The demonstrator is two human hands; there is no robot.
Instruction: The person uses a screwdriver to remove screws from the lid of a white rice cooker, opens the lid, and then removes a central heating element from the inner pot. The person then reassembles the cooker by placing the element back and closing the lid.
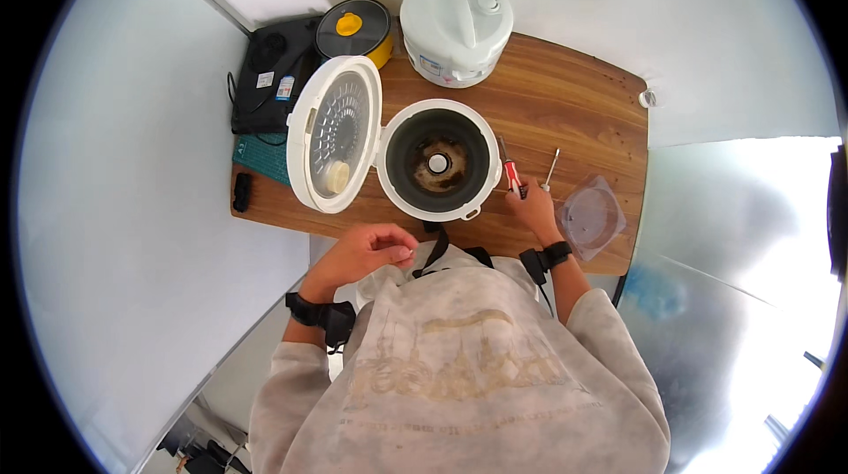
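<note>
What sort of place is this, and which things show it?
Possibly an appliance-repair workspace: an open, round white rice cooker stands on a brown wooden table, and a slim red-handled screwdriver is at the right hand.

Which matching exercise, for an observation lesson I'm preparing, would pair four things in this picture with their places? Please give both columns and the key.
Things
1. screwdriver with a red-and-white handle
2. shallow clear plastic tray
3. large round white lidded container
4. round white lid with a grey lining

Places
A. beyond the round white cooker
B. hinged open, left of the cooker's dark inside
C. at the fingertips of the right hand
D. beside the right wrist, towards the right edge of the brown wooden table

Pairs: 1-C, 2-D, 3-A, 4-B
</note>
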